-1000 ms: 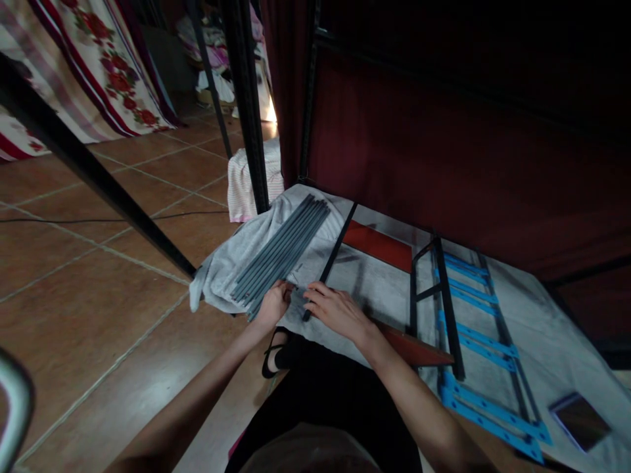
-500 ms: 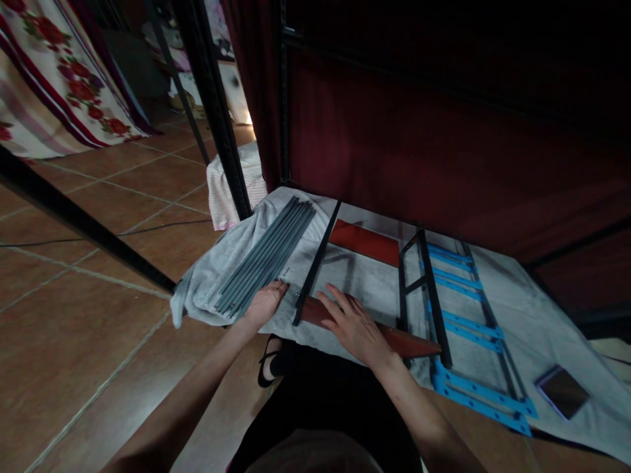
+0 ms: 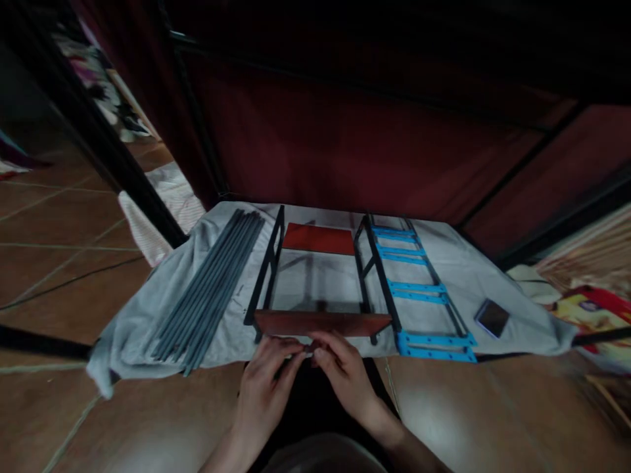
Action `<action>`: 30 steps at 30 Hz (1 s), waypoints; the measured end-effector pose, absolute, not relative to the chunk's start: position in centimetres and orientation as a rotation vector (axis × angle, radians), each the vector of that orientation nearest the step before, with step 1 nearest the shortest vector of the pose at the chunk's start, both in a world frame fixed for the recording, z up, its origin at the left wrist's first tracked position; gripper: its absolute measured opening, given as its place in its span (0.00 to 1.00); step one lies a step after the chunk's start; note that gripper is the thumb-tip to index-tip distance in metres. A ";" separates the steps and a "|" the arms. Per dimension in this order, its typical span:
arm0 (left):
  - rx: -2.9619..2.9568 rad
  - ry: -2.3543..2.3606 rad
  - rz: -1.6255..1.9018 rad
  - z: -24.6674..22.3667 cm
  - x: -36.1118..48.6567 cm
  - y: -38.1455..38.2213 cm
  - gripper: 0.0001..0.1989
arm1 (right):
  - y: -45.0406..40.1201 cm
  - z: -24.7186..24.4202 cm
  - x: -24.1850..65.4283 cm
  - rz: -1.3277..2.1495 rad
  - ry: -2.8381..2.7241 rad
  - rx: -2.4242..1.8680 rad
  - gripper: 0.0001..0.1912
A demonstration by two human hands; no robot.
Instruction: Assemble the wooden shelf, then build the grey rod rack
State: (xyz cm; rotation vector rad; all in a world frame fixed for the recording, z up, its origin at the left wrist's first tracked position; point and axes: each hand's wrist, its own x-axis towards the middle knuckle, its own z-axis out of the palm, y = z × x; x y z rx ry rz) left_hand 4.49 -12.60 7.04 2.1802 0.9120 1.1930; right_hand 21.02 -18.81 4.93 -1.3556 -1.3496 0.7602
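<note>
My left hand (image 3: 273, 368) and my right hand (image 3: 342, 371) meet in front of the cloth's near edge, fingertips pinched close together. Something small is between them, too tiny to name. Just beyond my fingers stands a reddish-brown panel (image 3: 323, 322), set between two black metal side frames, the left frame (image 3: 266, 269) and the right frame (image 3: 377, 263). A second panel, orange-red (image 3: 318, 238), spans the far end of these frames. Left of them lies a bundle of grey metal tubes (image 3: 210, 289). A few small pieces of hardware (image 3: 239, 289) lie beside the tubes.
Blue slatted brackets with holes (image 3: 417, 295) lie on dark rails to the right. A phone (image 3: 491, 318) rests farther right on the grey cloth (image 3: 530, 322). Black posts (image 3: 123, 157) and a dark red curtain (image 3: 315, 144) enclose the far side.
My left hand has left the spot beside the tubes and come to my right hand, which has moved off the brown panel. The view has swung right.
</note>
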 end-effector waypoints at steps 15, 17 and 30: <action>2.585 0.666 0.790 6.4 18.7 -13.4 0.16 | -25.7 4.0 34.7 0.539 -0.414 -1.297 0.14; 2.652 0.681 0.681 5.9 20.6 -12.9 0.19 | -25.6 2.9 37.1 0.609 -0.306 -1.205 0.16; 2.802 0.778 0.295 3.8 25.8 -12.6 0.31 | -22.0 -0.7 38.5 0.937 -0.194 -0.936 0.19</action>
